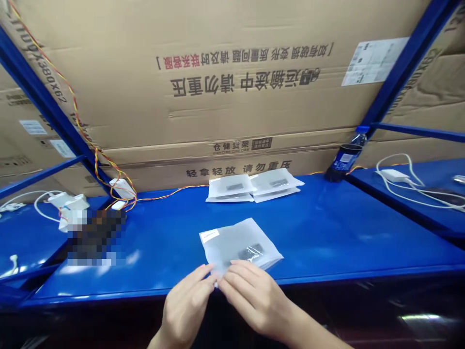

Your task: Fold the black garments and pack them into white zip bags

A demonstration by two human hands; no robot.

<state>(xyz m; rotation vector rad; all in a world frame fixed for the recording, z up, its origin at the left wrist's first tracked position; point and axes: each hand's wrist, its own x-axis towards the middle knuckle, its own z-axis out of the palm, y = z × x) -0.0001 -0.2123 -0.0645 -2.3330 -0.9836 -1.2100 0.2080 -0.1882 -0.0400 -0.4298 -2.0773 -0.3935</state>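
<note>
A frosted translucent plastic bag [228,240] lies at the front edge of the blue shelf. It has a small white label at its left corner, and something dark and rectangular shows through it. My left hand [187,305] pinches the bag's near corner with thumb and fingertips. Close against it, my right hand [256,298] has its fingers closed on the same corner. The corner itself is partly hidden by my fingers. Farther back, similar frosted bags sit in two small piles side by side, a left pile [230,186] and a right pile [276,182].
Large cardboard boxes [225,116] stand behind the blue shelf [327,228]. A bottle [341,162] with a blue cap leans at the back right. Twisted red-yellow wires and a white adapter [122,188] lie at the left, beside a pixelated patch. More white cables [395,175] are at the right.
</note>
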